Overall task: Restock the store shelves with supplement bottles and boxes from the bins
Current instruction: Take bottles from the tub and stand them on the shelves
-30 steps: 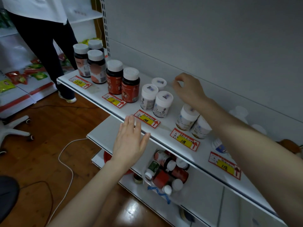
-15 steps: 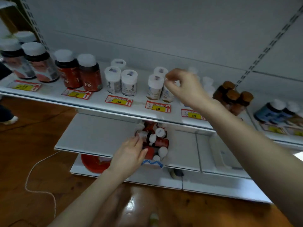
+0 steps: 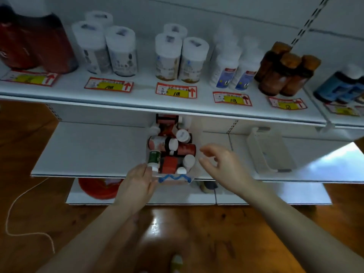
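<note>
A clear bin (image 3: 194, 175) with a blue wavy handle (image 3: 173, 178) sits on the middle shelf (image 3: 88, 150). It is heaped with red bottles (image 3: 185, 149), white-capped ones and a green bottle (image 3: 153, 157). My left hand (image 3: 137, 182) grips the bin's front left corner, its thumb by the green bottle's white cap. Just right of the bin, my right hand (image 3: 222, 166) hovers with fingers loosely curled and nothing in it. On the top shelf (image 3: 137, 99) stand rows of white bottles (image 3: 181, 58), amber bottles (image 3: 283, 73) and dark red bottles (image 3: 39, 42) behind price tags.
An empty white bin (image 3: 269, 152) lies at the right of the middle shelf. Blue bottles (image 3: 342, 85) stand at the far right of the top shelf. A red object (image 3: 94, 188) sits on the bottom shelf. A white cord (image 3: 11, 213) trails over the wooden floor.
My right hand left the top shelf and came down beside the bin, empty. My left hand moved to the bin's front left corner. The view swung right and tilted down.
</note>
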{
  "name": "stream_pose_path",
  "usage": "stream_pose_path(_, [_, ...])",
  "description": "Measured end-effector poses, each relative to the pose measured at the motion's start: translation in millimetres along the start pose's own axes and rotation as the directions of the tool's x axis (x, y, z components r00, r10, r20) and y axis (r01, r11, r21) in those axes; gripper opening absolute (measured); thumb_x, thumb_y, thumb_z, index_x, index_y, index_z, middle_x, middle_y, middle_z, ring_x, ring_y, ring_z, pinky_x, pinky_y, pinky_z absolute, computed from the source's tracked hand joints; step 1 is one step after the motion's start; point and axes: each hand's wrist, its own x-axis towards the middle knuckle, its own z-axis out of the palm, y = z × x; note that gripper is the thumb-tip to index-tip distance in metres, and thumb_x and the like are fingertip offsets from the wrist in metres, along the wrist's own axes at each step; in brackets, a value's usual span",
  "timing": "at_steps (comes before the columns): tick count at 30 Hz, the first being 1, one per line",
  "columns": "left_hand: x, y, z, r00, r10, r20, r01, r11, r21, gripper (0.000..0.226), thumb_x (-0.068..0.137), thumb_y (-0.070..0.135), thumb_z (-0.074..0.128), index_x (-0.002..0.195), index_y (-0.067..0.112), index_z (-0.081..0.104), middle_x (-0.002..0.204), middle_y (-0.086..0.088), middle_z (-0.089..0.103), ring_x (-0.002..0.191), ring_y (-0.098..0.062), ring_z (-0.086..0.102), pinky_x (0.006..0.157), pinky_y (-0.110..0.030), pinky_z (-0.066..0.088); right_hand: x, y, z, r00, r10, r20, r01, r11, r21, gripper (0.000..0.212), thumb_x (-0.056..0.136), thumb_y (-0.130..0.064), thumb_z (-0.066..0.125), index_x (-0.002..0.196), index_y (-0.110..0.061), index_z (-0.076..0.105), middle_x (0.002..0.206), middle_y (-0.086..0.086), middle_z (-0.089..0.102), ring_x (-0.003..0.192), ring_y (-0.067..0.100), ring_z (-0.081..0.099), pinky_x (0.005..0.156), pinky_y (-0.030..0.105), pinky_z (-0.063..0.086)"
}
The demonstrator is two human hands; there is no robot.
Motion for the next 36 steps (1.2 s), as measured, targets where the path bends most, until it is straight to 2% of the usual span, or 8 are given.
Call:
stream_pose_path(4, [27, -13, 49, 0.999, -0.035, 0.021, 0.036, 0.999, -0.038, 0.054, 0.083, 0.035, 0.04, 0.102, -0.01, 0.063, 0.105, -0.029, 0.063, 0.095, -0.04, 0.064, 0.079, -0.046, 0.053, 34, 51, 56, 0.999, 0.023, 0.036, -0.021, 0.999, -0.044, 0.028, 0.089, -0.02, 0.055, 0.115, -0.012, 0.058, 0.108, 0.011, 0.06, 0.1, 0.022, 0.055, 0.073, 0.019, 0.034])
stream_pose_path(7, [39, -20, 81, 0.999, -0.045, 0.017, 0.045, 0.999, -0.007, 0.061, 0.089, 0.042, 0.033, 0.11, -0.008, 0.061, 0.115, -0.027, 0.061, 0.106, -0.038, 0.06, 0.095, -0.037, 0.043, 68, 83, 84, 0.998, 0.027, 0.057, -0.021, 0.994, -0.11, 0.034, 0.088, -0.016, 0.056, 0.121, -0.009, 0.055, 0.11, 0.015, 0.058, 0.101, 0.027, 0.055, 0.073, 0.024, 0.036])
stream_pose_path(11, [36, -26, 114, 0.997, -0.081, 0.012, 0.082, 0.995, -0.051, 0.076, 0.097, 0.051, 0.012, 0.117, -0.005, 0.059, 0.127, -0.024, 0.054, 0.121, -0.035, 0.049, 0.096, -0.047, 0.041, 117, 108, 107, 0.997, 0.002, 0.072, 0.009, 0.99, -0.142, 0.044, 0.09, -0.014, 0.054, 0.132, -0.006, 0.044, 0.123, 0.016, 0.049, 0.113, 0.03, 0.048, 0.084, 0.027, 0.035])
stream_pose_path(20, [36, -27, 129, 0.99, -0.092, -0.103, 0.087, 0.995, -0.055, 0.07, 0.097, 0.049, 0.016, 0.118, -0.002, 0.059, 0.13, -0.023, 0.053, 0.127, -0.028, 0.033, 0.098, -0.051, 0.03, 194, 131, 153, 0.984, -0.061, 0.168, 0.104, 0.96, -0.26, 0.073, 0.083, -0.005, 0.058, 0.145, -0.01, 0.02, 0.145, 0.015, 0.032, 0.125, 0.033, 0.038, 0.103, 0.037, 0.034])
stream_pose_path(26, [35, -30, 129, 0.993, -0.079, -0.091, 0.077, 0.997, -0.023, 0.069, 0.097, 0.05, 0.017, 0.118, -0.002, 0.059, 0.13, -0.022, 0.052, 0.128, -0.028, 0.034, 0.101, -0.05, 0.026, 195, 134, 162, 0.996, -0.027, 0.084, 0.05, 0.955, -0.293, 0.059, 0.084, -0.005, 0.056, 0.139, -0.009, 0.034, 0.134, 0.016, 0.039, 0.118, 0.032, 0.039, 0.095, 0.033, 0.032])
stream_pose_path(30, [35, -26, 118, 0.994, -0.103, -0.048, 0.1, 0.993, -0.055, 0.066, 0.096, 0.048, 0.02, 0.118, -0.002, 0.058, 0.13, -0.022, 0.053, 0.128, -0.033, 0.041, 0.101, -0.049, 0.025, 172, 129, 151, 0.999, 0.009, -0.033, -0.015, 0.983, -0.181, 0.057, 0.082, -0.009, 0.059, 0.135, -0.006, 0.038, 0.13, 0.017, 0.04, 0.117, 0.033, 0.039, 0.093, 0.032, 0.033])
stream_pose_path(33, [43, -22, 111, 0.991, -0.102, -0.083, 0.095, 0.992, -0.087, 0.055, 0.092, 0.039, 0.035, 0.117, -0.004, 0.058, 0.127, -0.024, 0.054, 0.124, -0.037, 0.046, 0.101, -0.052, 0.029, 150, 121, 143, 0.991, 0.045, -0.122, -0.047, 0.999, -0.008, 0.058, 0.079, -0.008, 0.063, 0.132, -0.004, 0.041, 0.128, 0.018, 0.041, 0.115, 0.031, 0.043, 0.091, 0.029, 0.034])
stream_pose_path(36, [67, -17, 107, 0.996, -0.02, -0.087, 0.012, 0.996, -0.089, 0.051, 0.084, 0.03, 0.042, 0.116, -0.006, 0.057, 0.122, -0.027, 0.055, 0.117, -0.042, 0.051, 0.097, -0.053, 0.038, 123, 113, 136, 0.979, 0.096, -0.182, -0.071, 0.988, 0.137, 0.057, 0.075, -0.007, 0.066, 0.128, -0.003, 0.045, 0.122, 0.015, 0.044, 0.102, 0.02, 0.045, 0.08, 0.012, 0.033])
